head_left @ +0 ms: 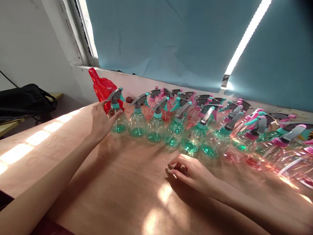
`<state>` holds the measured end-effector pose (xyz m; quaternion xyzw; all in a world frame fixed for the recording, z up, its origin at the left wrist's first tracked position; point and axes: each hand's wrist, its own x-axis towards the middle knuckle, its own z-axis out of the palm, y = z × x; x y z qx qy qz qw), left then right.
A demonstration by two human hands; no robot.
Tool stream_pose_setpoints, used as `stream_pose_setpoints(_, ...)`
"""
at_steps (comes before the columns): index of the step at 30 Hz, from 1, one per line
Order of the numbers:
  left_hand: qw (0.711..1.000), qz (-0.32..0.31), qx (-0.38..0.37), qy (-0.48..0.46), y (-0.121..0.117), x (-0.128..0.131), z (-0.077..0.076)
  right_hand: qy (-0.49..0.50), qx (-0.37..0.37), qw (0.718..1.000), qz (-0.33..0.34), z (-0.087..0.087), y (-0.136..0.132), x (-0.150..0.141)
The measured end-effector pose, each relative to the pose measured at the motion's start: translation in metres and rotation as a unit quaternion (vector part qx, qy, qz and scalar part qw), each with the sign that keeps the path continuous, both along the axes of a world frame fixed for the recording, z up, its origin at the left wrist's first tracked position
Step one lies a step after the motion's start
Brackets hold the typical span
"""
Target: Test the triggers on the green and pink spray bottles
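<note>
At the left end of the front row, my left hand is closed around a clear green spray bottle, thumb on its near side. That bottle stands upright and has a grey and turquoise trigger head. My right hand rests low over the table in front of the row, fingers loosely curled with a small gap between thumb and fingertips. Nothing shows in it. Nearest to it are more green spray bottles, one behind the fingertips and another just beyond the knuckles.
Several pink spray bottles crowd the right side and the back rows. A red plastic bag is behind the left bottle. The wooden table meets a wall with a blue covering. A black bag lies off to the left.
</note>
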<state>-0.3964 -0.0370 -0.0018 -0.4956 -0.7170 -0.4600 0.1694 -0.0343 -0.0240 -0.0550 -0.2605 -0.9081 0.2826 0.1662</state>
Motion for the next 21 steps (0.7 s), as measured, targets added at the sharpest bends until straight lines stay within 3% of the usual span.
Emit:
stream_pose_setpoints(4,0.997,0.016,0.064,0.027,-0.015,0.016,0.0,0.009,-0.016,1.0,-0.012,-0.002,0.001,0.005)
stream_pose_setpoints(10,0.996,-0.05,0.052,0.047,-0.013,0.054,0.004,0.019,-0.009,1.0,-0.01,-0.002,-0.002,0.01)
stream_pose_setpoints(15,0.997,-0.08,-0.011,0.005,0.006,0.068,0.001,0.018,-0.013,1.0,-0.015,-0.002,-0.004,0.017)
stream_pose_setpoints(21,0.989,-0.074,-0.126,-0.028,0.021,0.064,-0.008,0.034,-0.014,0.999,-0.015,0.0,-0.004,0.02)
